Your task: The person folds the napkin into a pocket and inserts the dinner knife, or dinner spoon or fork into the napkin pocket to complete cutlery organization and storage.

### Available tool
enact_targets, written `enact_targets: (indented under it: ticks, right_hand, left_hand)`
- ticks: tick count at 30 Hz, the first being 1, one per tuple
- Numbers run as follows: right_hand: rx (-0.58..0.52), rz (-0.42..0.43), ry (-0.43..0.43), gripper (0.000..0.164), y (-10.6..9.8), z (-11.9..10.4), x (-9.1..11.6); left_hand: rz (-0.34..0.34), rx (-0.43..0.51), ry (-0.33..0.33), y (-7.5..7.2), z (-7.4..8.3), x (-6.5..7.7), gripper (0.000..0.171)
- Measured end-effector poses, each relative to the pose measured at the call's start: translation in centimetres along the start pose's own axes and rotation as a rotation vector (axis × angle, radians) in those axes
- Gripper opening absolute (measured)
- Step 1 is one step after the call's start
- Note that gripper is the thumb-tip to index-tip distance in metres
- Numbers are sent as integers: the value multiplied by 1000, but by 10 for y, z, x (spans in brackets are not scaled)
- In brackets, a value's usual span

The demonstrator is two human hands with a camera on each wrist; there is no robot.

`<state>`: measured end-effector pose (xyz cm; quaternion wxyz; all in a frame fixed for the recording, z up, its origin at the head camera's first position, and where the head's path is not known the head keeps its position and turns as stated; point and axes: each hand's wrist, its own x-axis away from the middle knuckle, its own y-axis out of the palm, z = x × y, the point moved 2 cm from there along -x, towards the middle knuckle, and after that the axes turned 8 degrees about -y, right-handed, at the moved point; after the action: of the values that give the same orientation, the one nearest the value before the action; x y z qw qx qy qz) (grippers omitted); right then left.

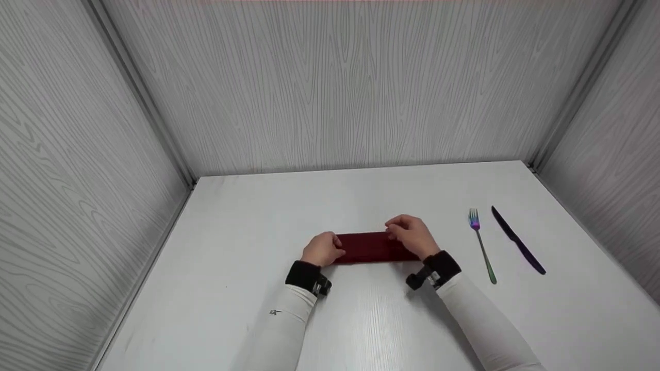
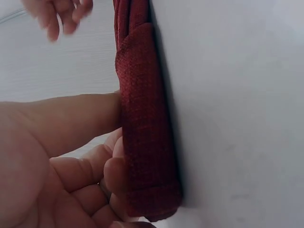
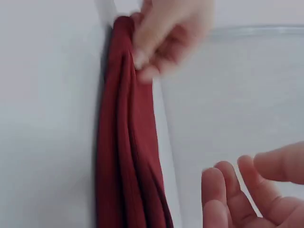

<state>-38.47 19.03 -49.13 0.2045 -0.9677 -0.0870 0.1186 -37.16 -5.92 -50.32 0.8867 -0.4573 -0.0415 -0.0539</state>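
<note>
A dark red cloth (image 1: 368, 248), folded into a long flat strip, lies crosswise on the white table. At its left end my left hand (image 1: 320, 250) grips it with thumb and curled fingers; the left wrist view shows the thumb against the folded cloth (image 2: 149, 123). Over the strip's right part hovers my right hand (image 1: 412, 237), fingers loosely bent. Seen from the right wrist, that right hand (image 3: 261, 194) stands apart from the cloth (image 3: 128, 118) and holds nothing. Several layered folds show along the strip's edge there.
To the right of my right hand lie a fork (image 1: 475, 222) with a rainbow sheen and a dark knife (image 1: 526, 252), side by side. Grey wood-grain panels (image 1: 330, 87) wall in the table (image 1: 247, 206) at the back and both sides.
</note>
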Motion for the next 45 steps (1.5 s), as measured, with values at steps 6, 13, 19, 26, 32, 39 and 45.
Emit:
enact_targets:
  ticks: [6,13,19,26,32,39,45]
  right_hand:
    - [151,-18,29,20,-32,18,18]
    - [316,-104,27,15,-34,25,28]
    - [353,-115,6,11,-32,27,30]
    - [355,-117,11,12,-28,32,32]
    - [376,-116,11,12,-26,32,32]
    - [360,-110,20,12,-27,30,30]
    - [372,-102,4,13,-30,29,28]
  left_hand:
    - [10,-21,-12,0,1,0,18]
    - [10,-18,-15,1,1,-1,17]
    - [24,-11,19,3,-1,1,18]
    - [75,-57,98,10,0,8,23]
    - [142,-128,93,11,3,11,20]
    - [175,-202,80,8,6,15,25]
    - [167,-279,123,2,13,17,29]
